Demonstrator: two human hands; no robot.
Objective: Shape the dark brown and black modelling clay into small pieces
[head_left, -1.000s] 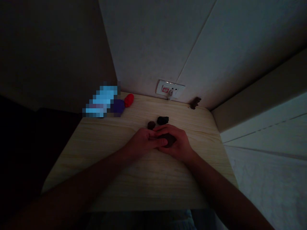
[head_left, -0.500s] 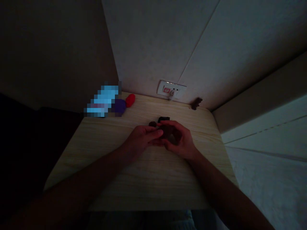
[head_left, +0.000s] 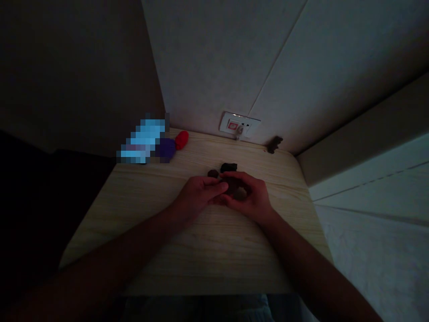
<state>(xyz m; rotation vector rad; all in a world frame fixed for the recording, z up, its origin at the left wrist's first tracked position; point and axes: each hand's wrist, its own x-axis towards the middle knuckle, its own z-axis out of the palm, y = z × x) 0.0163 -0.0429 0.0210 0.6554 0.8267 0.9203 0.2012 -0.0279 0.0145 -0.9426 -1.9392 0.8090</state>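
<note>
Both hands meet over the middle of the wooden table, around a dark brown lump that looks like modelling clay (head_left: pixel 232 187). My left hand (head_left: pixel 200 193) pinches its left side, thumb on top. From the right, my right hand (head_left: pixel 254 197) curls its fingers and thumb around the same piece. Dim light and the fingers hide much of its shape. Just beyond the fingertips lie a small brown lump (head_left: pixel 213 173) and a black lump (head_left: pixel 229 167).
Toward the back left are a red lump (head_left: pixel 182 140), a purple lump (head_left: pixel 166 148) and a bright pixelated screen (head_left: pixel 143 139). A small dark brown figure (head_left: pixel 275 145) stands at the back right. A wall socket (head_left: pixel 240 124) with a plug sits above the table (head_left: pixel 208 264).
My right hand's fingers have shifted slightly toward me and closer to my left hand around the brown clay. The other things have stayed in place.
</note>
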